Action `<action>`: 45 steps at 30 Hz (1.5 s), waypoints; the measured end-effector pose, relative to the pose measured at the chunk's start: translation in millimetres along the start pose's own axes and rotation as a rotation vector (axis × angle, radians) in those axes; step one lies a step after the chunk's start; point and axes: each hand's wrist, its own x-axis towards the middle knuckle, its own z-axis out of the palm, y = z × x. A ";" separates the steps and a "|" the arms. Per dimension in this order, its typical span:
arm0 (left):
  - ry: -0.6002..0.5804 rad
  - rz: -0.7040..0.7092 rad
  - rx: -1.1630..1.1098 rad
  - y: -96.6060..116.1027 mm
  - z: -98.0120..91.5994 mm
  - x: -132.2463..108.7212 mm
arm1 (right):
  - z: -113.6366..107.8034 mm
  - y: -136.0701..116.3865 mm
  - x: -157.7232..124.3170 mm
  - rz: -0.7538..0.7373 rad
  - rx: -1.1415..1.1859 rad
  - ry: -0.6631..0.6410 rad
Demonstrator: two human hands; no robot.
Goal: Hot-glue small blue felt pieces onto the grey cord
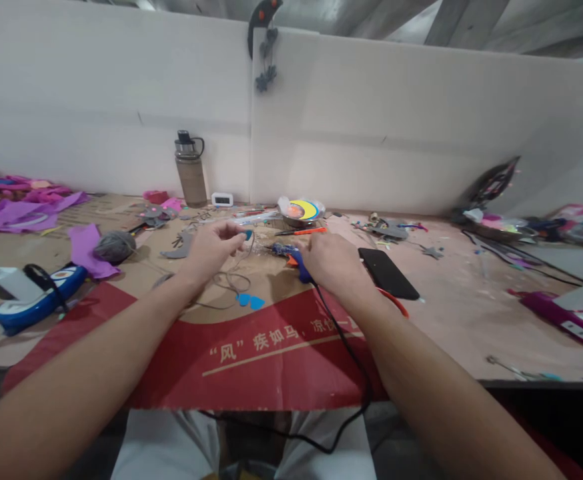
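Observation:
My left hand (210, 250) is over the middle of the cardboard, thumb and fingers pinching a small blue piece (248, 235). A thin grey string (231, 285) hangs by it and lies in loops on the cardboard. My right hand (329, 261) is wrapped round a blue hot glue gun (301, 269) with an orange trigger. Its messy nozzle points left toward my left hand, a short gap from the blue piece. The gun's black cord (344, 340) runs down over the front edge. Two small blue cut pieces (250, 301) lie below, between my hands.
A smartphone (389, 273) lies right of my right hand, near a red-orange handle (394, 301). Behind are a bowl (299, 219), an orange tool (310, 231) and a water bottle (190, 175). Grey yarn (115, 247) and a blue power strip (41, 300) are at left.

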 end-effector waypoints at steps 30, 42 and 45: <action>-0.024 -0.044 -0.212 9.3 7.2 -9.5 | 32.3 -60.1 -2.7 0.029 0.865 0.039; -0.021 -0.049 -0.234 14.4 8.7 -12.0 | 33.6 -61.7 -3.8 0.071 0.901 0.066; -0.025 -0.049 -0.224 14.0 8.6 -12.5 | 34.9 -59.6 -4.1 0.065 0.932 0.090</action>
